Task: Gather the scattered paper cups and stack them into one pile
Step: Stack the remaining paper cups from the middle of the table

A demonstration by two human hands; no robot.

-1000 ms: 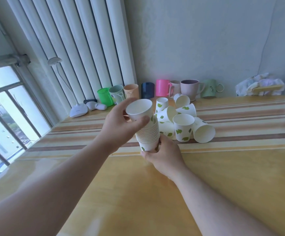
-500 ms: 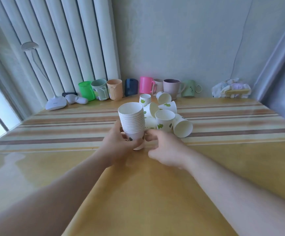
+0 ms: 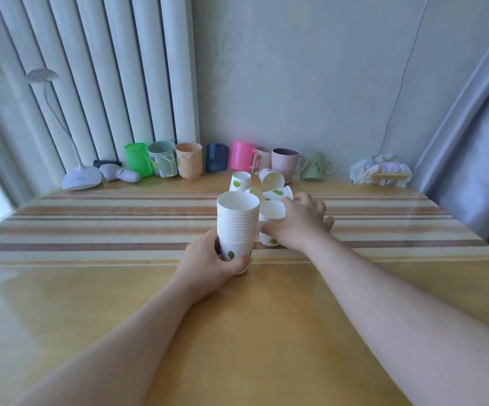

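Head view: the left hand (image 3: pixel 208 263) hugs the bottom of a tall stack of smooth white paper cups (image 3: pixel 238 227) with ridged rims, upright on the shiny table (image 3: pixel 266 332). Just right of it, the right hand (image 3: pixel 300 224) wraps one round leaf-print paper cup (image 3: pixel 271 222); more loose cups (image 3: pixel 269 183) lie behind.

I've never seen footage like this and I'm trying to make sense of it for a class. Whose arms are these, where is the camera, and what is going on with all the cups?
No machine here: the camera sits on a person's head, looking forward and down, so the two bare arms reaching in are that person's own.

The left hand is wrapped round the bottom of a stack of paper cups, which stands upright on the table. The right hand has its grip on a single upright paper cup just beside the stack, apparently the next one to go on.

Behind them lie a few loose paper cups, some upright, some tipped over. Along the wall stands a row of coloured mugs, with a small white desk lamp at the left and a crumpled cloth at the right. None of these seem part of the job.
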